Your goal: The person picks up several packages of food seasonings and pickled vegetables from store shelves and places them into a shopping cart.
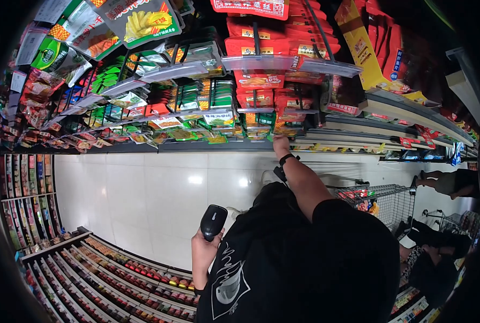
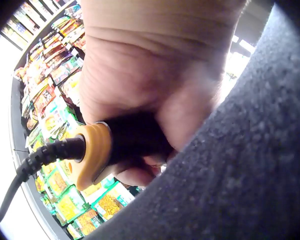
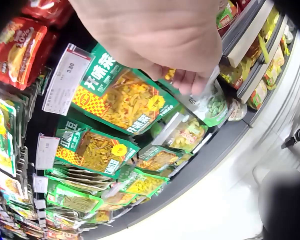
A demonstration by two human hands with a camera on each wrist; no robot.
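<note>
My left hand (image 1: 203, 252) grips a black handheld barcode scanner (image 1: 214, 222) in front of my body. In the left wrist view the fingers wrap its dark handle, and an orange-yellow collar (image 2: 94, 152) and a ribbed black cable (image 2: 50, 156) come out of the handle's end. My right hand (image 1: 281, 145) reaches to the low front of the shelf. Its bent fingers (image 3: 192, 82) are at a clear-and-green packet (image 3: 214, 106), beside a green pickle packet (image 3: 125, 102); I cannot tell whether they pinch it. The right thumb is hidden.
Red packets (image 1: 256, 48) hang above, over price-tag rails (image 1: 326, 67). A yellow display box (image 1: 366, 59) stands at upper right. Behind me are a wire shopping cart (image 1: 393, 202) and other people (image 1: 431, 258). Another stocked shelf (image 1: 127, 274) lies across the pale tiled floor (image 1: 137, 188).
</note>
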